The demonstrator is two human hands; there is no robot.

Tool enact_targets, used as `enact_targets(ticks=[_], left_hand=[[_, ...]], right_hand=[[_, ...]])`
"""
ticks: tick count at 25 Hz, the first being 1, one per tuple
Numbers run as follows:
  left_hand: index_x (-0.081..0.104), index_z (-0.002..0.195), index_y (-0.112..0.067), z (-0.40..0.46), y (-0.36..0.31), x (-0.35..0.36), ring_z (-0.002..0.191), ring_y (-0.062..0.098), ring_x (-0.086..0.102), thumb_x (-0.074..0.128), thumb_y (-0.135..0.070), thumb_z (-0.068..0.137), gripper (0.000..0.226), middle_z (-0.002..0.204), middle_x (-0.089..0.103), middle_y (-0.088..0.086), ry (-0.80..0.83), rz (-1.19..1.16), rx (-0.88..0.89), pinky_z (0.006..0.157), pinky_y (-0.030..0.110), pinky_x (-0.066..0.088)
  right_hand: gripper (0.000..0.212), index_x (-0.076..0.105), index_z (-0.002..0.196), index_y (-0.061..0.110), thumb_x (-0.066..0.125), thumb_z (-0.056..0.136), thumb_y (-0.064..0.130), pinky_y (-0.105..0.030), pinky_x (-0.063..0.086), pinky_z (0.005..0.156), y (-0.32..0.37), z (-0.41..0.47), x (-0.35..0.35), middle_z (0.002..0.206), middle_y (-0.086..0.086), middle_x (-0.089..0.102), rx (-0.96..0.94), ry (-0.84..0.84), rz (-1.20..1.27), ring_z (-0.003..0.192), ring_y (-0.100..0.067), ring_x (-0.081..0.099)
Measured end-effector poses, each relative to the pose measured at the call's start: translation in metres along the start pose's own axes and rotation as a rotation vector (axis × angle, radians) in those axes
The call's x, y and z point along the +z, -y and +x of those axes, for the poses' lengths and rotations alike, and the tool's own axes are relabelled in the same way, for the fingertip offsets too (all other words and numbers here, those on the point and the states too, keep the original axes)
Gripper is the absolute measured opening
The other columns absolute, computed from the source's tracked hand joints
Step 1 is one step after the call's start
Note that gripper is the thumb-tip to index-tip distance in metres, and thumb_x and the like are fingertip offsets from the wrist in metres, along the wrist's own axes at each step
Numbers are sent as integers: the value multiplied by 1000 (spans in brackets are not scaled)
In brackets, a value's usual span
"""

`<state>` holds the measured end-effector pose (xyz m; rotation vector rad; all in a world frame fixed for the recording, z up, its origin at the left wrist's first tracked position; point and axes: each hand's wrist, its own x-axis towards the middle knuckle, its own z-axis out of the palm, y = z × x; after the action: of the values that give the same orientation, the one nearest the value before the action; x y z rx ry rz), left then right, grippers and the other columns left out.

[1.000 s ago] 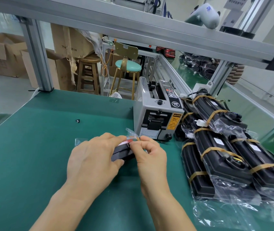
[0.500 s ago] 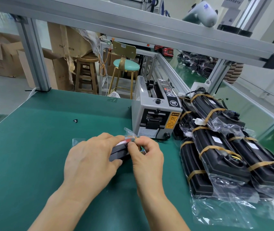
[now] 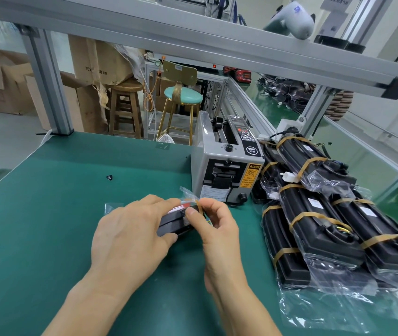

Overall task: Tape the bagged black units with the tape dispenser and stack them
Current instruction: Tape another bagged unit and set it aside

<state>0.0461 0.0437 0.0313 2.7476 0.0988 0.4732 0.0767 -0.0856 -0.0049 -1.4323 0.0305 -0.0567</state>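
A green bench mat (image 3: 47, 214) fills the lower view, framed by grey aluminium posts and a crossbeam (image 3: 193, 37) overhead. Behind the bench stand cardboard boxes (image 3: 1, 81), a wooden stool (image 3: 125, 107) and a mint-seated stool on gold legs (image 3: 182, 103). On the right side of the mat lies the stack of bagged black units (image 3: 326, 219): long black bodies in clear plastic, each banded by strips of tan tape, piled at slightly different angles with loose bag ends spilling toward the near edge. Just to their left sits the grey tape dispenser (image 3: 224, 166), with a dial on top and a yellow caution label on its front. In front of the dispenser, near the middle of the mat, the bagged unit (image 3: 176, 224) being worked is black, in clear film, with a white and red label on its upper edge. The left hand (image 3: 130, 236) covers it from above, fingers and thumb curled around its body. The right hand (image 3: 217, 229) pinches a strip of tan tape (image 3: 199, 207) against the unit's right end. A tiny dark part (image 3: 109, 177) lies alone further back on the mat
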Motion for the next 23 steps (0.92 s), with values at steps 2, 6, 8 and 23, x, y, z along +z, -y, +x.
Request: enact_targets(ticks=[2,6,8,23], left_hand=[[49,121,-58,0,0,-1,97,5,58,68,-47,75,50,112,59,-29,9,4,-3,69,23,40],[50,119,-58,1,0,-2,95,5,58,67,-47,76,48,111,59,-27,14,4,-2,67,24,40],[49,119,-59,0,-1,-2,95,5,58,67,-47,75,49,111,59,-28,22,6,-6,65,23,37],[62,107,-55,3,30,-10,95,-4,61,86,-30,62,58,104,63,-38,-108,-472,-14,77,11,42]], right_hand=[[26,66,92,20,73,76,1,-10,40,83,4,-2,-2,105,1,63,-150,58,-175,98,-3,58],[23,68,89,21,73,78,2,-7,37,83,9,-1,-6,103,9,61,-301,109,-306,102,-2,56],[17,68,90,21,74,79,9,-5,37,79,8,3,-5,102,7,63,-226,85,-278,98,1,58],[32,63,108,30,76,79,30,-8,41,82,18,39,-21,117,5,64,85,196,-96,106,-2,55]])
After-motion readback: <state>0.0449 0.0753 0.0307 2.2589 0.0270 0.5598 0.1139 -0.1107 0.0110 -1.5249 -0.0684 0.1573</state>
